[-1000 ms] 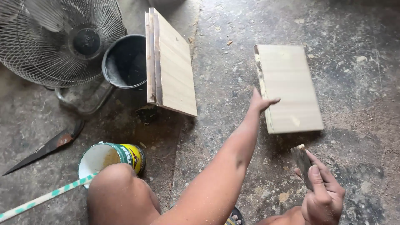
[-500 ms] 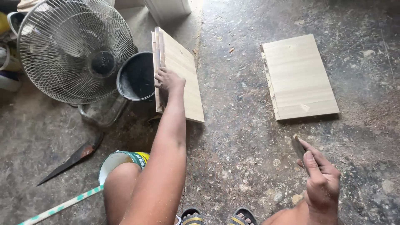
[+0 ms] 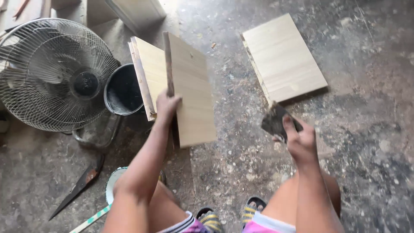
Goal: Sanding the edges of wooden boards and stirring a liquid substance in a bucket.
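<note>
I see my left hand (image 3: 166, 105) closed on the near edge of a pale wood panel (image 3: 192, 92), tilting it off another panel (image 3: 148, 75) beside the black bucket (image 3: 123, 90). My right hand (image 3: 299, 140) grips a putty knife (image 3: 276, 121), just below a third panel (image 3: 282, 58) lying on the floor.

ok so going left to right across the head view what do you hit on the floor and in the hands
fan → black bucket → board lifted by the left hand → scraper in the right hand, with a flat board on the floor beyond it
</note>
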